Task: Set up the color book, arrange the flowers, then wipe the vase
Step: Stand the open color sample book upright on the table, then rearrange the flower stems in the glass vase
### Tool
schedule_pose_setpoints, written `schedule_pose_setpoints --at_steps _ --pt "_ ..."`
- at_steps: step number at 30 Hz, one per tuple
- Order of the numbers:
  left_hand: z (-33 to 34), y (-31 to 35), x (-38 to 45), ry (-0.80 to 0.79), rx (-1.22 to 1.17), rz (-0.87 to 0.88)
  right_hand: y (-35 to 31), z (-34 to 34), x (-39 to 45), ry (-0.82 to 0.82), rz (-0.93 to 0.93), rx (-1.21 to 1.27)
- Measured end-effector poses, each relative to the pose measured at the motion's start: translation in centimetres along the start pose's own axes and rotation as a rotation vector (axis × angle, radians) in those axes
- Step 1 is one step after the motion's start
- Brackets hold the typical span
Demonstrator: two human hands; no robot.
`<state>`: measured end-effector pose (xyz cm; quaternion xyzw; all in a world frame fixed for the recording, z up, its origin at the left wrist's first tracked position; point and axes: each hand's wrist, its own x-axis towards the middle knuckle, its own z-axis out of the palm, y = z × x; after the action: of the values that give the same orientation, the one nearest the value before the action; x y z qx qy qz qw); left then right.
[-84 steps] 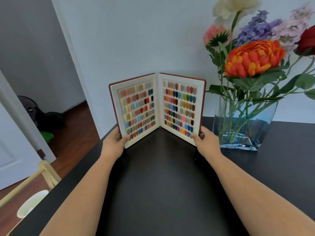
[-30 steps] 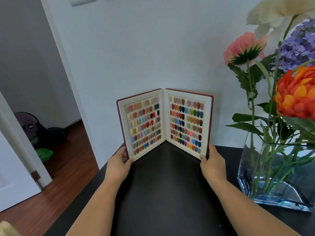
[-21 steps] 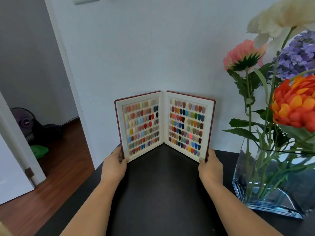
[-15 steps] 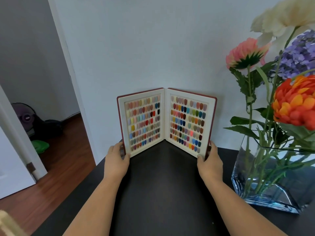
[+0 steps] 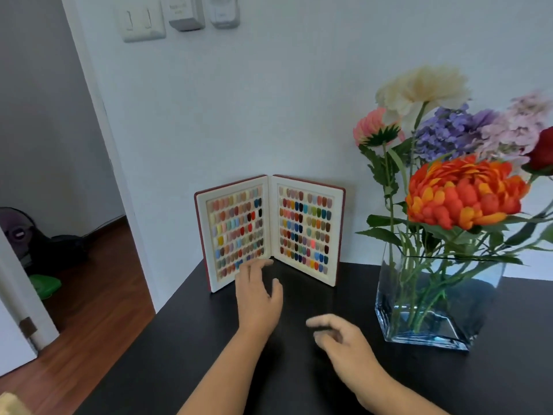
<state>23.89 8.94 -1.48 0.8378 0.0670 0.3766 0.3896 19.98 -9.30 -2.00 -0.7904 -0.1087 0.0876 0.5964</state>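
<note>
The red-covered color book (image 5: 302, 229) stands upright and open in a V against the wall, at the back of the black table (image 5: 209, 348), its pages full of small color swatches. My left hand (image 5: 258, 298) hovers just in front of its left page, fingers spread and holding nothing. My right hand (image 5: 341, 339) is lower and nearer to me, fingers loosely curled and empty. At the right stands a clear square glass vase (image 5: 434, 307) holding flowers (image 5: 460, 196): orange, white, pink, purple, lilac and dark red.
The table's left edge runs along a doorway with a wooden floor (image 5: 89, 319). A fan (image 5: 15, 229) and a green object (image 5: 45, 284) sit on that floor. Light switches (image 5: 143, 20) are on the wall above.
Both hands have let go of the book's lower corners and drawn back toward me. The book now stands on its own. The view has pulled back, showing the whole bouquet.
</note>
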Motion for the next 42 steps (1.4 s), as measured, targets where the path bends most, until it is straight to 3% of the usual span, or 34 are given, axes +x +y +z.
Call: schedule_pose_setpoints --at_steps 4,7,11,15,18,22,29,38,42 --pt "1.5 5.2 0.6 -0.058 -0.199 0.103 -1.8 -4.6 -5.1 -0.069 -0.098 0.024" --pt "2.1 9.9 0.8 -0.089 -0.363 0.190 -2.2 -8.9 -7.1 0.093 -0.187 0.066" --pt "2.7 14.7 0.6 -0.182 -0.566 0.132 -2.4 -13.9 -8.3 0.365 -0.307 0.106" --pt "3.7 17.5 0.1 -0.345 -0.577 0.139 -3.0 -18.2 -8.2 0.593 -0.336 0.195" --pt "4.4 18.9 -0.3 -0.433 -0.527 0.128 -3.5 -20.9 -7.5 0.696 -0.259 0.276" --pt "4.7 20.0 0.1 -0.381 -0.479 0.102 -4.0 -23.3 -6.2 0.696 -0.141 0.297" --pt "4.7 21.2 0.1 -0.315 -0.437 0.083 -5.4 -24.0 -4.7 0.590 -0.092 0.181" --pt "4.7 23.7 -1.6 -0.303 -0.394 0.102 -6.3 -24.2 -3.1 0.697 -0.295 0.106" --pt "5.1 24.3 -0.5 -0.265 -0.399 0.078 -6.8 -24.7 -2.6 0.676 -0.311 -0.084"
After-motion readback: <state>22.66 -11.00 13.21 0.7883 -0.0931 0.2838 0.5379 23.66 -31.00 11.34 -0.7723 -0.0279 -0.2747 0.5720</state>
